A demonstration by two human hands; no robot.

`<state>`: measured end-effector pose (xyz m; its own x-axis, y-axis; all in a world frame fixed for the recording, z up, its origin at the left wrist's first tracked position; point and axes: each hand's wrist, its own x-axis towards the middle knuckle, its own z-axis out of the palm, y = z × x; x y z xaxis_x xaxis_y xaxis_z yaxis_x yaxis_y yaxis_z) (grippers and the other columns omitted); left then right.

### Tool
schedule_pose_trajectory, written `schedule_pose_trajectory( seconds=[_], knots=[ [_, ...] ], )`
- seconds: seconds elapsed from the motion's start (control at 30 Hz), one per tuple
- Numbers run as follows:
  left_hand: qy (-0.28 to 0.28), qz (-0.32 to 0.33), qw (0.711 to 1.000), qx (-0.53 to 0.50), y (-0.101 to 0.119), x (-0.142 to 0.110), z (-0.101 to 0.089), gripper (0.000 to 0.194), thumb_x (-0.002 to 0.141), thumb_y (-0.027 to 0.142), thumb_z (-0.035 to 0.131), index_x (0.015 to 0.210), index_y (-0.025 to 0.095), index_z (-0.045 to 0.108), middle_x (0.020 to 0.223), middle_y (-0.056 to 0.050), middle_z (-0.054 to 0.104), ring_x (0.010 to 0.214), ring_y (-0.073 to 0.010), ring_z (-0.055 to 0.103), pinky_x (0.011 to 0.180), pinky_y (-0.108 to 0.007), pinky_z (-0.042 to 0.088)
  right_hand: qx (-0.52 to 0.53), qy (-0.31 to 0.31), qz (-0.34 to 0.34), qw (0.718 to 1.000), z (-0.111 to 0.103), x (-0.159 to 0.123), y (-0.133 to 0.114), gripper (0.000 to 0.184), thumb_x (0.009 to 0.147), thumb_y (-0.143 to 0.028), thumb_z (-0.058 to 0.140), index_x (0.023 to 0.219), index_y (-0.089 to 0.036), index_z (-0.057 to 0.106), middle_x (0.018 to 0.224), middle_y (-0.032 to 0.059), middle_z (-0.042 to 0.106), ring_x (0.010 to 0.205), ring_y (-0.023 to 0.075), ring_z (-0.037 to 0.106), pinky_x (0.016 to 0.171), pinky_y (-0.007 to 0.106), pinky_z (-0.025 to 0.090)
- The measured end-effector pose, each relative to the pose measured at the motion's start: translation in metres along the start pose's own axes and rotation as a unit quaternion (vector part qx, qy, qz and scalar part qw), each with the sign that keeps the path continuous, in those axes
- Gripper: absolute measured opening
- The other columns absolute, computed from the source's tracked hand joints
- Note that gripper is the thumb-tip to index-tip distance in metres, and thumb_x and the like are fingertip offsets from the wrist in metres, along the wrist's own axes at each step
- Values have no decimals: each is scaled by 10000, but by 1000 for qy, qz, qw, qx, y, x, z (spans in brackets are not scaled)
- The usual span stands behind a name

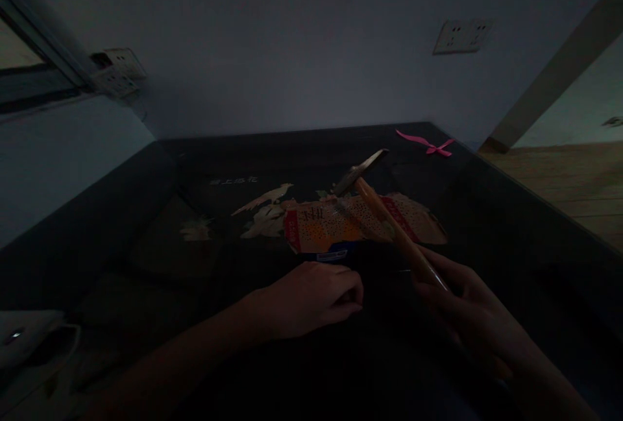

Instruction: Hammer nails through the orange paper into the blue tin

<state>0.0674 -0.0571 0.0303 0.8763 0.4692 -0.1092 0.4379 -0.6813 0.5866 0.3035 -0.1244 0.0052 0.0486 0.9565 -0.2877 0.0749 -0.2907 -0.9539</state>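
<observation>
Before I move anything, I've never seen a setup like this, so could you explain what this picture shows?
There is no machine here: these are a person's own bare hands, seen by a camera worn on the head, looking forward and down. It is the only view, and it is quite dark.

The right hand holds a hammer by its wooden handle, with the metal head pointing away from the person. The left hand is curled above the dark surface; I can't tell whether its fingers hold anything.

Beyond the left hand lies a piece of printed cardboard, beside a pale bird shape. A pink ribbon lies near the far right corner, and a wall socket is above it.
</observation>
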Motion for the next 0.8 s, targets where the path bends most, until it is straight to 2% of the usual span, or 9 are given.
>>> schedule_pose_trajectory(
  seconds=[0.13, 0.27, 0.37, 0.5, 0.6, 0.73, 0.8],
  knots=[
    [37, 19, 998, -53, -1, -1, -2, 70, 857, 215, 623, 885, 151, 626, 857, -16, 668, 737, -118, 611, 659, -203, 429, 13, 1, 7, 1000, 1, 0, 0, 685, 743, -396, 725, 1369, -223, 505, 609, -53, 526, 395, 63, 385, 331, 157, 341],
    [53, 47, 991, -114, 3, -3, -6, 54, 841, 199, 640, 857, 149, 631, 870, -24, 692, 785, -122, 642, 737, -214, 455, 1, 7, 10, 1000, 0, -1, -1, 686, 758, -394, 708, 1384, -217, 489, 549, -71, 477, 380, 76, 370, 316, 161, 319],
    [68, 61, 971, -221, 8, -5, -7, 65, 826, 176, 640, 790, 145, 596, 913, -43, 719, 835, -130, 674, 780, -235, 484, -15, -19, 5, 1000, -4, 1, 1, 701, 779, -394, 693, 1411, -208, 454, 541, -73, 469, 396, 84, 384, 320, 162, 336],
    [110, 37, 938, -327, 10, -7, -5, 114, 795, 136, 636, 740, 149, 538, 939, -59, 740, 856, -150, 695, 786, -270, 506, -18, -40, 6, 999, -8, 5, 6, 740, 777, -417, 696, 1431, -210, 419, 558, -75, 475, 391, 81, 385, 318, 168, 346],
    [130, 34, 927, -349, 9, -7, -5, 84, 784, 130, 642, 760, 140, 561, 888, -60, 743, 809, -147, 694, 771, -273, 508, -10, -35, 1, 999, -8, 4, 7, 739, 779, -417, 700, 1429, -197, 424, 600, -59, 507, 416, 85, 413, 336, 173, 360],
    [144, 31, 937, -317, 8, -7, -7, 21, 787, 149, 657, 785, 132, 646, 838, -48, 731, 781, -138, 676, 766, -256, 500, -18, -39, -7, 999, -8, 3, 5, 721, 802, -401, 686, 1437, -192, 416, 690, -15, 574, 493, 113, 489, 379, 191, 405],
    [146, 10, 940, -308, 9, -7, -8, 39, 785, 170, 676, 780, 133, 666, 817, -38, 722, 772, -133, 667, 753, -243, 498, -21, -46, -9, 999, -8, 3, 6, 729, 802, -397, 687, 1444, -195, 406, 688, -18, 571, 494, 112, 485, 385, 192, 404]
  ],
)
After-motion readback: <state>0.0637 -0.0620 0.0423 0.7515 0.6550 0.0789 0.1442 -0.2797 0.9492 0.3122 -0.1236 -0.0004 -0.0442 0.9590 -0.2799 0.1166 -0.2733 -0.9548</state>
